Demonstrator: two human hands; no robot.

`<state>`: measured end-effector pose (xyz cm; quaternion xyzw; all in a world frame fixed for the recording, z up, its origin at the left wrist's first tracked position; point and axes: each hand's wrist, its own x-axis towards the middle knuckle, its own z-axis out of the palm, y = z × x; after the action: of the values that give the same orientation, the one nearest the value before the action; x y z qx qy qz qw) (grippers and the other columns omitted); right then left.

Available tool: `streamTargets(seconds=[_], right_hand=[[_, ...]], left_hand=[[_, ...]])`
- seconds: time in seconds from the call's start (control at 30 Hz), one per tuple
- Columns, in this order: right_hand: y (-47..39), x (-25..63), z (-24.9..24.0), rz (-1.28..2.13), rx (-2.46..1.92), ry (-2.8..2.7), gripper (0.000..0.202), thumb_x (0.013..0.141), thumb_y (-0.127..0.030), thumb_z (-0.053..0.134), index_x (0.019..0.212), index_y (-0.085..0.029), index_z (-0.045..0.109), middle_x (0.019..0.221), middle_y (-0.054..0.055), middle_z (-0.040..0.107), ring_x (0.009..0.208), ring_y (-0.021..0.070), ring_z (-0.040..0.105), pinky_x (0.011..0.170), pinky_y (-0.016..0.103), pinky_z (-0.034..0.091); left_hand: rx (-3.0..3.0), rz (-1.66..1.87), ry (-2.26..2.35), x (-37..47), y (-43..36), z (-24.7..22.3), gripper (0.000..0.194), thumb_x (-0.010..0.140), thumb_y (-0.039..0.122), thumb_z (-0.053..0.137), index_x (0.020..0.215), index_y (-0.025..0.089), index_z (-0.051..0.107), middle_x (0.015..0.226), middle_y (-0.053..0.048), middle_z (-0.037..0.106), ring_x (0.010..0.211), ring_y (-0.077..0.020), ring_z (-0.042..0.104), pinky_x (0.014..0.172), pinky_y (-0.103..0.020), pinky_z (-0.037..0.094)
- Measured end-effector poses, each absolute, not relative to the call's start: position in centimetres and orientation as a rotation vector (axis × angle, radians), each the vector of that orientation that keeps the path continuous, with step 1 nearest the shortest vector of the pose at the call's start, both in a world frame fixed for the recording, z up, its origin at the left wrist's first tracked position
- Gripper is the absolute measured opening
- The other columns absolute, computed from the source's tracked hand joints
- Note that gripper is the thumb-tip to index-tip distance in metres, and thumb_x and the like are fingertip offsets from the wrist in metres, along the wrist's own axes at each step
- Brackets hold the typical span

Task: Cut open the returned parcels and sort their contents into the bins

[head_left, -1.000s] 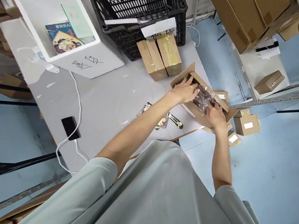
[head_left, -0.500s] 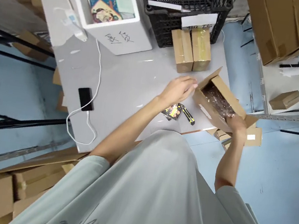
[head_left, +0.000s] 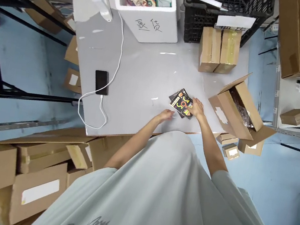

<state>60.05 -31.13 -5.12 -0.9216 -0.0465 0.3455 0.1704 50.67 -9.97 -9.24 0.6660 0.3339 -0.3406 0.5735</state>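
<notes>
My right hand point(head_left: 196, 108) grips the right edge of a small black book point(head_left: 181, 102) with colourful "365" lettering on its cover. Under it, at an angle, lies another dark booklet point(head_left: 172, 95), mostly covered. My left hand point(head_left: 165, 115) is just left of the books' lower edge, fingers stretched toward them and seemingly holding nothing. To the right, an open cardboard box point(head_left: 230, 115) lies tilted at the table's edge with its flaps out and clear plastic wrap point(head_left: 244, 115) inside. Neither hand touches the box. The yellow-and-black utility knife seen earlier is not visible.
Two taped cartons point(head_left: 218, 51) stand before a black plastic crate point(head_left: 199, 26). A white foam box point(head_left: 157, 29) holds books. A black power bank point(head_left: 102, 82) with a white cable lies on the grey table point(head_left: 142, 70). Cartons point(head_left: 37, 189) are piled at lower left.
My right hand has left the cardboard box and taken hold of the book. My left hand has moved from beside the box down to the books' left. The view has shifted.
</notes>
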Motion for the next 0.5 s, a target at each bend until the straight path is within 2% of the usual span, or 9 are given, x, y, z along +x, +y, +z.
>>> streamTargets(seconds=[0.07,0.2,0.33,0.5], right_hand=[[-29.9,60.5,-7.5,1.017,-2.673,-0.053,0.084,0.106,-0.033,0.079,0.178,-0.007,0.045,0.182,0.029,0.050,0.170,0.0397,0.050,0.143,0.052,0.034],[-28.8,59.4,-9.6,0.939,-2.738,-0.003,0.080,0.101,-0.038,0.084,0.170,-0.012,0.053,0.172,0.029,0.058,0.157,0.0430,0.058,0.134,0.055,0.043],[-27.3,57.5,-11.0,0.856,-2.654,0.093,0.073,0.093,-0.042,0.091,0.154,-0.012,0.063,0.158,0.028,0.069,0.151,0.0404,0.063,0.132,0.051,0.047],[-24.4,53.4,-11.7,0.979,-2.247,0.379,0.062,0.084,-0.052,0.097,0.128,-0.021,0.067,0.127,0.013,0.086,0.122,0.0326,0.079,0.113,0.044,0.063]], left_hand=[[1.455,-0.807,0.838,49.9,-10.9,-9.9,0.065,0.088,0.054,0.094,0.134,0.014,0.072,0.130,-0.024,0.083,0.105,-0.0302,0.083,0.099,-0.044,0.066],[1.316,-0.731,0.878,49.0,-10.8,-10.6,0.076,0.084,0.045,0.097,0.149,0.018,0.068,0.142,-0.022,0.081,0.114,-0.0309,0.082,0.104,-0.045,0.066],[1.285,-0.653,0.905,47.8,-8.2,-10.6,0.061,0.083,0.038,0.095,0.138,0.019,0.075,0.139,-0.018,0.084,0.132,-0.0341,0.079,0.115,-0.047,0.062],[1.313,-0.592,0.898,46.1,-4.2,-10.4,0.058,0.080,0.033,0.094,0.133,0.017,0.076,0.127,-0.016,0.089,0.133,-0.0356,0.080,0.120,-0.049,0.061]])
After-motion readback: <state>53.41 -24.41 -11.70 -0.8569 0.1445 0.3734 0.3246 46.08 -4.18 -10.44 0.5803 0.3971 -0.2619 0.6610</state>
